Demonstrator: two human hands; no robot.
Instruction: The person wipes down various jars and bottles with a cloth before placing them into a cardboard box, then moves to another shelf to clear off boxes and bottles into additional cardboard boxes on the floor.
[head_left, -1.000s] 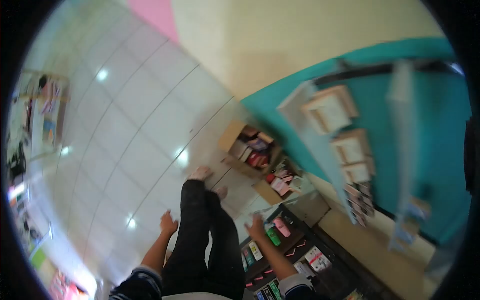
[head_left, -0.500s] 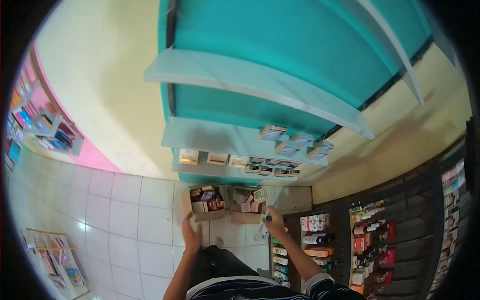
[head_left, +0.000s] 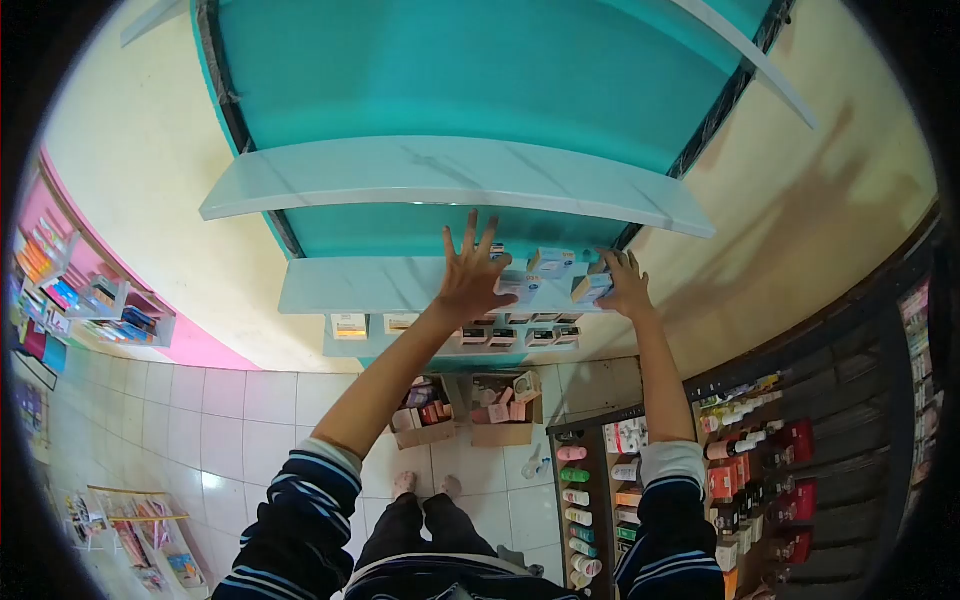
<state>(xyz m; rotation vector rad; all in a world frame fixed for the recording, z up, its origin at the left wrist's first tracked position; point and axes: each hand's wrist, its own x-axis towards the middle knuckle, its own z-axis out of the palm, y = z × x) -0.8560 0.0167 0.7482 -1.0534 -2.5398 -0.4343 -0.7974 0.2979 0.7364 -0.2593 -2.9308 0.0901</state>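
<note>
Both my arms, in striped sleeves, reach up to a pale teal shelf on a teal wall unit. My left hand is open with its fingers spread wide, at the shelf's front edge beside a small white box. My right hand is further right on the same shelf, its fingers closed around a small white and orange box. Another small box stands between the hands. A lower shelf carries a row of several more small boxes.
An empty wider shelf juts out above. Two open cardboard boxes of products sit on the white tiled floor by my feet. A dark rack of bottles is at the right, pink wall shelves at the left.
The view has swung from the floor up to the wall unit. Both hands have risen from waist height near the floor cartons to the shelf with the small boxes.
</note>
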